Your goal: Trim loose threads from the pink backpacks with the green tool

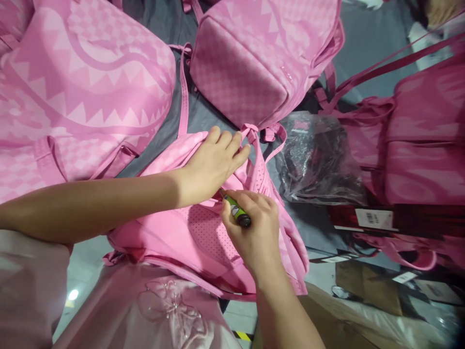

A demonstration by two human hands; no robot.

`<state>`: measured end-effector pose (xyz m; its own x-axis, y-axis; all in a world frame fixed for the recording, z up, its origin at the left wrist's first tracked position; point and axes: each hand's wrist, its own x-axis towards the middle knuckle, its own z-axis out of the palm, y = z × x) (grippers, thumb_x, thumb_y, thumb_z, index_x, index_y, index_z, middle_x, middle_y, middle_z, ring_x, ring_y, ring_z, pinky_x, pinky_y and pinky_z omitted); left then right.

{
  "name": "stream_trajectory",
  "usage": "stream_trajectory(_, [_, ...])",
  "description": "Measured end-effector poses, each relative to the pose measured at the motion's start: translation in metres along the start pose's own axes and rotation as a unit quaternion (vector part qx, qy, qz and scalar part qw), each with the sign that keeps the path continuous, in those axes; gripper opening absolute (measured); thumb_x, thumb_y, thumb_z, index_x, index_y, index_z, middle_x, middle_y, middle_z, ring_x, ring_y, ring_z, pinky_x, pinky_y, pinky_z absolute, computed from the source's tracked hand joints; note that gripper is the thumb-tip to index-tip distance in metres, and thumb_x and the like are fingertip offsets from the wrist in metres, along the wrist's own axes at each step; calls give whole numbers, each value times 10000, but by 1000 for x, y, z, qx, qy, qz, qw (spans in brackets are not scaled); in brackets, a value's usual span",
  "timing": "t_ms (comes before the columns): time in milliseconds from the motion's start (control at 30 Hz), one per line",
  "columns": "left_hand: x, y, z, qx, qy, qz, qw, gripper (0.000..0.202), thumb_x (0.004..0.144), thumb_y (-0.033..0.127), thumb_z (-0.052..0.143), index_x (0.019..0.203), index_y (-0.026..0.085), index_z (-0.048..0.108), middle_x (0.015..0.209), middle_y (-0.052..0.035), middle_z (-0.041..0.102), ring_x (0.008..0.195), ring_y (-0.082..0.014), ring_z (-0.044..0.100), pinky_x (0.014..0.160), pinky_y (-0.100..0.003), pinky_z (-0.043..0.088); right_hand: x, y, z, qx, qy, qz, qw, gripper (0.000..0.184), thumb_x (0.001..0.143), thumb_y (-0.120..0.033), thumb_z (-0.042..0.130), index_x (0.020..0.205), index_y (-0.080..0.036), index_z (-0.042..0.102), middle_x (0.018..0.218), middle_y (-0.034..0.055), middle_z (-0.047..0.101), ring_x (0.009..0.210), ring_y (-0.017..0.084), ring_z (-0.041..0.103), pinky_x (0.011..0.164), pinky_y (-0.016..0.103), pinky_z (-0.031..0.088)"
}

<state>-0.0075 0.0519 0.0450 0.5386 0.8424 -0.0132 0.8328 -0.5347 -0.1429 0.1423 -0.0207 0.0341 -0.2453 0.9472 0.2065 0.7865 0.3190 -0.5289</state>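
Observation:
A pink backpack (152,232) lies in front of me, its dotted mesh back panel and straps facing up. My left hand (214,165) rests on its upper part, palm down, with the fingers stretched out over the pink fabric. Close beside its wrist, my right hand (256,223) is closed around a small green-handled tool with a black round end (235,209). The tool's narrow tip points at the fabric just below my left palm. What exactly the tip touches is hidden.
More pink backpacks surround the work: a large one with a toothed print (109,87) at left, a checked one (240,68) behind, another (425,135) at right. A clear plastic bag (319,160) lies between them on a grey cloth surface (366,43). Cardboard (327,320) stands low at right.

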Motion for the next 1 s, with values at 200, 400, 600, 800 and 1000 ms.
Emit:
stream_trajectory(200, [0, 0, -4, 2, -20, 0, 1000, 735, 876, 239, 572, 1560, 158, 315, 1545, -153, 416, 1300, -325, 465, 1137, -473, 333, 2, 1, -1, 53, -38, 10, 998, 165, 874, -230, 632, 997, -196, 739, 954, 61, 777, 900, 255, 714, 891, 456, 492])
stream_trajectory(400, [0, -2, -5, -27, -27, -1, 999, 732, 886, 234, 555, 1569, 185, 296, 1577, -130, 380, 1380, -331, 389, 1154, -486, 315, 5, -8, 0, 53, -43, 16, 998, 148, 891, -230, 614, 981, -202, 729, 941, 59, 772, 906, 255, 706, 898, 439, 485])
stream_trajectory(600, [0, -2, -6, -56, -35, -7, 998, 739, 879, 213, 559, 1569, 194, 296, 1585, -125, 362, 1363, -342, 402, 1175, -504, 283, 5, -8, 2, 20, -32, 40, 998, 159, 886, -248, 609, 970, -199, 736, 919, 74, 766, 888, 272, 695, 894, 463, 483])
stream_trajectory(800, [0, -2, -5, -52, -30, -5, 998, 733, 871, 190, 556, 1562, 162, 312, 1581, -144, 365, 1364, -341, 402, 1178, -491, 276, 4, -6, 1, 35, -41, 52, 997, 156, 886, -252, 611, 965, -214, 740, 902, 63, 766, 877, 262, 698, 871, 434, 497])
stream_trajectory(1000, [0, -1, 0, -13, -9, 6, 1000, 782, 866, 292, 611, 1567, 126, 308, 1605, -181, 330, 1345, -364, 419, 1135, -494, 312, 8, -9, 1, 28, -45, 31, 998, 153, 878, -232, 599, 946, -196, 731, 900, 72, 768, 863, 252, 699, 858, 407, 481])
